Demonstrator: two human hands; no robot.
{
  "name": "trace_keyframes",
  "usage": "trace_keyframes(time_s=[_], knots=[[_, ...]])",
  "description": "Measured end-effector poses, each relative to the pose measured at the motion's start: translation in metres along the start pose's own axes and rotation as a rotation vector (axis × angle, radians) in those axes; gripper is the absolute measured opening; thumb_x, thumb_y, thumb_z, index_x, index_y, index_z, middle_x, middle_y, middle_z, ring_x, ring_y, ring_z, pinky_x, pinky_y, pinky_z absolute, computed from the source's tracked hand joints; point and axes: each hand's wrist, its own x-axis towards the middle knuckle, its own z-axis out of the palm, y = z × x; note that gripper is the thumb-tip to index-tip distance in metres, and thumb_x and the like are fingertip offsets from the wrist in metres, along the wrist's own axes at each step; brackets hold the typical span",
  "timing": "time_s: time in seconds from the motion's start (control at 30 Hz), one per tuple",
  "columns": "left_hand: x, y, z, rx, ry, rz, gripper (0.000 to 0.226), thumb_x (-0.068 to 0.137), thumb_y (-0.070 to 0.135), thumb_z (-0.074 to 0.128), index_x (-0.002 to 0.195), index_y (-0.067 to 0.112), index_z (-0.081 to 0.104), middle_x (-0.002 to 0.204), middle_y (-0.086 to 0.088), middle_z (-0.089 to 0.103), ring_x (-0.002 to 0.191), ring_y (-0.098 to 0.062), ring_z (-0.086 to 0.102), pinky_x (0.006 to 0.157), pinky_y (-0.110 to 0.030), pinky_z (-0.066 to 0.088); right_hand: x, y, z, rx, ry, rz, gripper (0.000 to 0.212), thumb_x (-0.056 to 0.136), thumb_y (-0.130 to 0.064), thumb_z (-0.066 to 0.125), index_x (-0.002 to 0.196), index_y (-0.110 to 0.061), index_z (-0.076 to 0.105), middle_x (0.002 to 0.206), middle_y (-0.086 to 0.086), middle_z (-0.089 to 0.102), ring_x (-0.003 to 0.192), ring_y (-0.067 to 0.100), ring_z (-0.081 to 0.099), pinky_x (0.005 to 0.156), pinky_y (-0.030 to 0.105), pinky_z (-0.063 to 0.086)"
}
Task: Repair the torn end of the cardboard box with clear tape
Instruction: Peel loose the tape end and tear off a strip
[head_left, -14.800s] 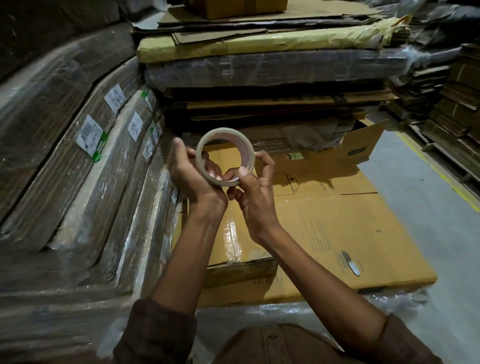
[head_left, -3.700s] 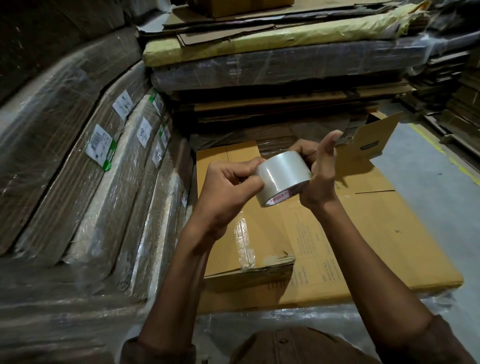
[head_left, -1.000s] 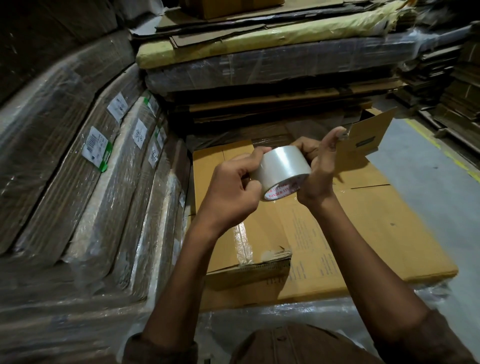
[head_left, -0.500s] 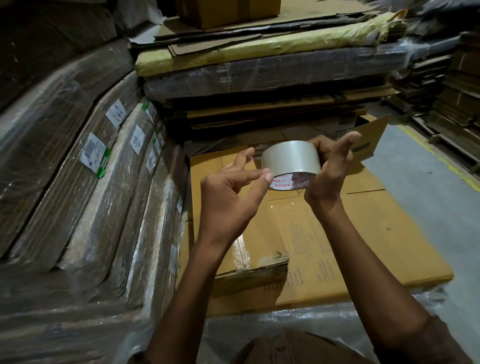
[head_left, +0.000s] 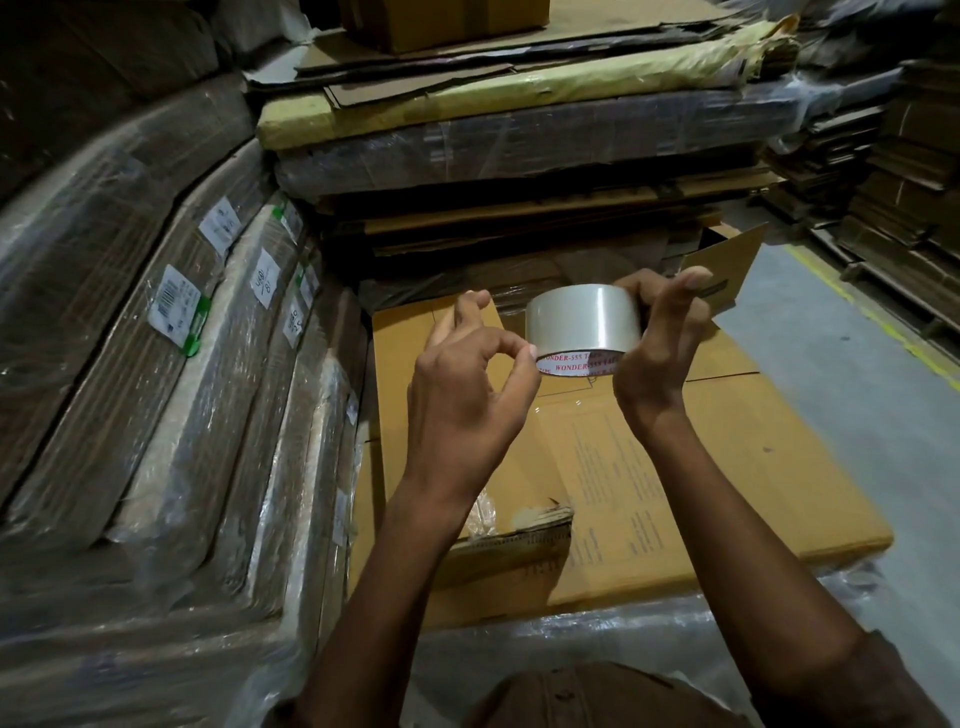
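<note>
Wrapped bundles (head_left: 171, 374) of flat cardboard, bound in shiny clear film with white and green labels (head_left: 174, 306), lean in a row along the left. Ahead stands a stack of flattened cartons (head_left: 519, 130), one layer wrapped in yellowish paper, another in crinkled film. More cardboard stacks (head_left: 893, 171) fill the far right beside a grey floor (head_left: 857, 415) with a yellow line. Both forearms cross in front of the cardboard box (head_left: 727, 467) and hide part of its near end.

The box lies flat, folded, on a film-covered pile, smooth tan with faint printed text. Its torn end (head_left: 524, 519) is at the near left corner: a ragged, frayed edge with a lifted layer showing the ribbed core, and a crumpled strip of old clear tape just left of it. A flap (head_left: 722, 275) stands up at the far right corner.

The tape roll (head_left: 584, 317) is held in the air above the box, well apart from the tear. It is a wide glossy clear roll on a white core with red lettering. The right hand (head_left: 657, 358) has the roll in its grip, fingers curled round its far side. The left hand (head_left: 467, 395) is just beside the roll, thumb and forefinger meeting at the roll's lower edge; whether they pinch the tape end I cannot tell.
</note>
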Motion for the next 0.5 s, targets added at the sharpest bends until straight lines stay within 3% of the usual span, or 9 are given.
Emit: trace_keyframes(time_s=[0.1, 0.2, 0.3, 0.4, 0.5], knots=[[0.0003, 0.0014, -0.0022, 0.128, -0.066, 0.055, 0.005, 0.094, 0.018, 0.065, 0.090, 0.014, 0.064, 0.120, -0.007, 0.063, 0.136, -0.018, 0.047, 0.079, -0.036, 0.052, -0.0014, 0.0024, 0.0014, -0.011, -0.019, -0.018, 0.085, 0.086, -0.084, 0.009, 0.068, -0.017, 0.058, 0.062, -0.013, 0.057, 0.064, 0.004, 0.061, 0.055, 0.036, 0.041], [-0.0001, 0.0025, -0.0017, 0.255, -0.107, 0.070, 0.006, 0.098, 0.019, 0.058, 0.094, 0.015, 0.057, 0.121, -0.006, 0.059, 0.140, -0.019, 0.042, 0.072, -0.030, 0.039, -0.0027, 0.0045, 0.0029, -0.052, -0.014, -0.072, 0.084, 0.091, -0.079, 0.008, 0.068, -0.017, 0.060, 0.062, -0.004, 0.057, 0.062, 0.009, 0.060, 0.053, 0.038, 0.041], [0.0008, 0.0002, -0.0001, 0.278, -0.111, 0.078, 0.006, 0.100, 0.018, 0.053, 0.096, 0.014, 0.053, 0.114, -0.006, 0.055, 0.133, -0.018, 0.045, 0.066, -0.032, 0.040, -0.0026, 0.0045, 0.0051, -0.063, -0.012, -0.075, 0.088, 0.090, -0.080, 0.007, 0.068, -0.014, 0.061, 0.061, -0.003, 0.058, 0.062, 0.007, 0.061, 0.053, 0.037, 0.040], [0.0021, -0.0028, 0.0010, 0.231, -0.121, 0.062, 0.004, 0.100, 0.016, 0.051, 0.097, 0.014, 0.050, 0.105, -0.006, 0.053, 0.118, -0.021, 0.049, 0.070, -0.037, 0.045, -0.0033, 0.0054, 0.0074, -0.066, -0.005, -0.063, 0.093, 0.088, -0.082, 0.007, 0.068, -0.008, 0.061, 0.061, 0.002, 0.058, 0.062, 0.010, 0.061, 0.053, 0.036, 0.040], [0.0015, -0.0058, 0.0018, 0.196, -0.126, 0.057, 0.006, 0.100, 0.015, 0.050, 0.096, 0.017, 0.046, 0.103, -0.006, 0.054, 0.121, -0.021, 0.049, 0.076, -0.043, 0.050, -0.0052, 0.0076, 0.0090, -0.070, -0.003, -0.054, 0.092, 0.088, -0.081, 0.007, 0.068, -0.008, 0.060, 0.062, -0.005, 0.057, 0.063, 0.004, 0.061, 0.055, 0.034, 0.039]])
